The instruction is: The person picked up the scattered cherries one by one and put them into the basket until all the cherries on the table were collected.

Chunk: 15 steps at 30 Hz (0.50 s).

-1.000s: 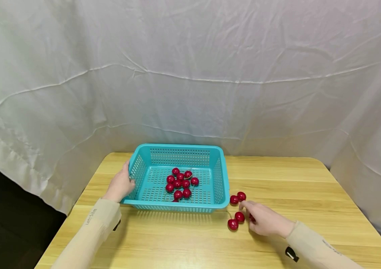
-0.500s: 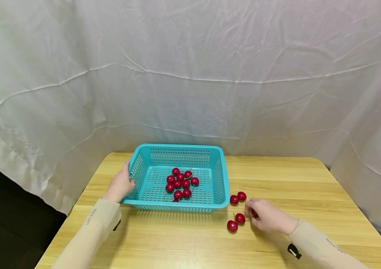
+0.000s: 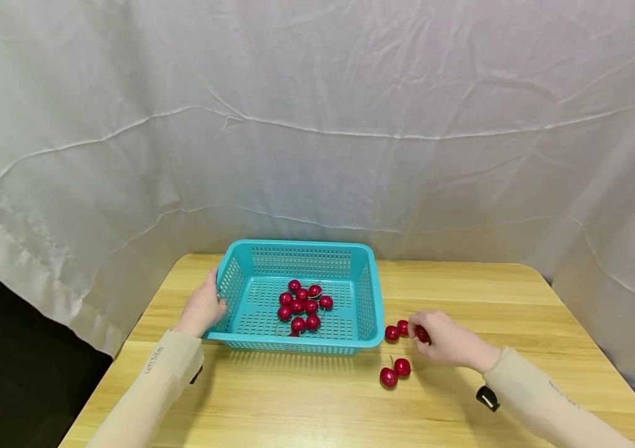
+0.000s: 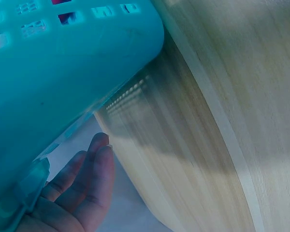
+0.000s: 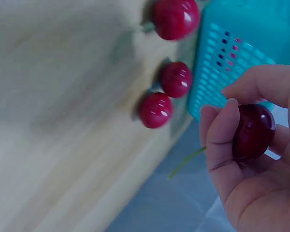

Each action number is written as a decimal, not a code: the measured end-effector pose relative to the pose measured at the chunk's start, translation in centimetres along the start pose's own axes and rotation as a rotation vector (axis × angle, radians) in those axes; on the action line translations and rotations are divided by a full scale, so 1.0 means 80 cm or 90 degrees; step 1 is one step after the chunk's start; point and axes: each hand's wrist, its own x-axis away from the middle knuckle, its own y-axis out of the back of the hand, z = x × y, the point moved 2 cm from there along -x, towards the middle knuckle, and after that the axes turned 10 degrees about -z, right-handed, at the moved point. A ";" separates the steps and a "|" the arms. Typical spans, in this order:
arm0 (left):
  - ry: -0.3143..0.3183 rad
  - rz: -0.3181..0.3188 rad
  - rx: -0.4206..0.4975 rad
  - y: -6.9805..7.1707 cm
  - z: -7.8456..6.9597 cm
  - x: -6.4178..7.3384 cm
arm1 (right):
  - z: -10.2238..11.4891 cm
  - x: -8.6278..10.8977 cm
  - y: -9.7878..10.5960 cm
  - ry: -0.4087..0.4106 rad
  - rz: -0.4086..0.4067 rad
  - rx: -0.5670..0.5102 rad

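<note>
A turquoise plastic basket (image 3: 306,344) stands on the table, several red cherries (image 3: 297,306) lying on its floor. My left hand (image 3: 200,308) grips the basket's left side, thumb over the rim and fingers (image 4: 99,188) along the outside. To the right of the basket, my right hand (image 3: 452,341) is above the tabletop with a dark red cherry (image 5: 253,133) held in its curled fingers; a green stem (image 5: 186,162) sticks out past them. One pair of cherries (image 3: 392,334) lies by the basket's front right corner, partly behind the right fingertips. Another pair (image 3: 388,378) lies nearer the front.
The wooden table (image 3: 295,404) has rounded back corners. A pale grey cloth (image 3: 317,155) hangs behind it and along both sides. At the far left is a dark area (image 3: 9,348) below the cloth's edge.
My right hand has drawn back from the loose cherries, then moved slightly toward the back with a cherry in its fingers. The front pair has shifted a little. The left hand keeps its grip.
</note>
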 end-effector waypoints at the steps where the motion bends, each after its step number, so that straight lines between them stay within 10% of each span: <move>1: -0.001 0.000 0.000 0.000 -0.001 0.001 | 0.001 -0.003 0.003 0.003 -0.004 -0.001; 15: 0.004 0.003 0.001 -0.001 0.000 0.000 | 0.026 -0.054 0.032 0.005 -0.022 0.016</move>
